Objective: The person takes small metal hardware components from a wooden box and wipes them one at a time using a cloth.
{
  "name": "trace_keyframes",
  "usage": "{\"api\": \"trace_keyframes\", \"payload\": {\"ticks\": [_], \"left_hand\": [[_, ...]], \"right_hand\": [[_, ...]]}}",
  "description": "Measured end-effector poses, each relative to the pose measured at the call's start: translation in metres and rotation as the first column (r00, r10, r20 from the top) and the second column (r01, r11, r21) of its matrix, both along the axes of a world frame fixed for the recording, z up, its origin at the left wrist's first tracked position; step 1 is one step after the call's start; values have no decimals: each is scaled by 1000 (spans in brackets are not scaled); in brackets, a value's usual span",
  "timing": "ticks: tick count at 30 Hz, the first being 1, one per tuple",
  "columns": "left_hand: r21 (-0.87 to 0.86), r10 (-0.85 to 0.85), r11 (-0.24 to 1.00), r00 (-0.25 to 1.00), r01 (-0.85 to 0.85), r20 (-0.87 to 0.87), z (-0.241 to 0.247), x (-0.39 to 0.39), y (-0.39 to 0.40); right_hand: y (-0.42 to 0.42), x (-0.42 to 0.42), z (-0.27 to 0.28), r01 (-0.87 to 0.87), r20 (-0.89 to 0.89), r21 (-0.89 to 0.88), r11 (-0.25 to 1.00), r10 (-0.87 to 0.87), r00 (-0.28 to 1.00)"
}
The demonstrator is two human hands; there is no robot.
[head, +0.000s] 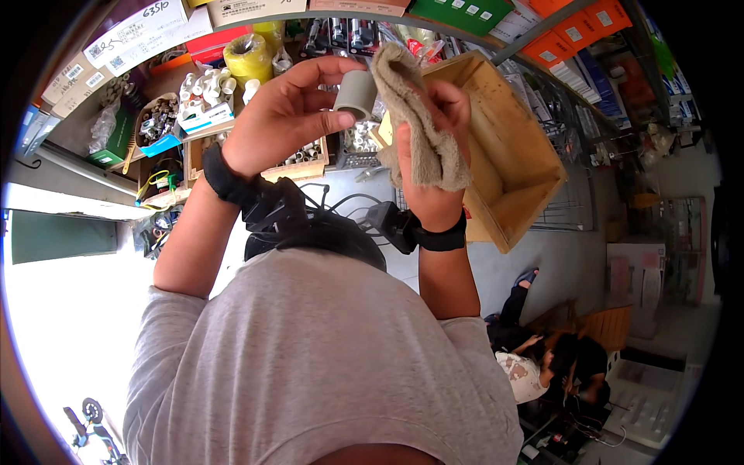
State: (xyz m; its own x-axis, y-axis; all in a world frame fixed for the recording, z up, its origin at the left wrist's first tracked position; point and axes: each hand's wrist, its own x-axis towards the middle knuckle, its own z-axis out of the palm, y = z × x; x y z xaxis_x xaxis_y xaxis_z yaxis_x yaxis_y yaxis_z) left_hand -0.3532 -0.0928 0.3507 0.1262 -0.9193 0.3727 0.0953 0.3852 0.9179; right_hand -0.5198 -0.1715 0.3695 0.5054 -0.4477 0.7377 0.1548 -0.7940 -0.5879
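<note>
Between the thumb and fingers of my left hand [290, 110] is a short grey plastic pipe coupling [355, 93], its open end tilted down towards me. My right hand [436, 200] grips a folded beige terry cloth [421, 133], which hangs over the fingers and covers much of them. The cloth's upper part is close beside the coupling; whether the two touch I cannot tell. Just right of the cloth, a large wooden box [505, 145] stands tilted with its open side facing me.
Shelves ahead hold a carton of white pipe fittings [206, 96], a box of metal fittings [158, 122], yellow tape rolls [247, 58] and a wooden tray of small fittings [305, 154]. Orange boxes [572, 35] line the upper shelf. People [535, 366] sit at the lower right.
</note>
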Motion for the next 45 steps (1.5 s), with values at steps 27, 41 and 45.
{"api": "trace_keyframes", "payload": {"ticks": [27,41,45], "left_hand": [[18,75,997,993,-74,-96,-9,8,-3],[16,117,993,993,-117,26,-8,2,5],[36,142,989,989,-140,-49,-4,-3,3]], "right_hand": [[-4,0,-16,-332,-159,300,894,390,907],[-17,6,-23,-484,488,791,373,93,868],[-2,8,-15,-453,436,799,397,137,889]]}}
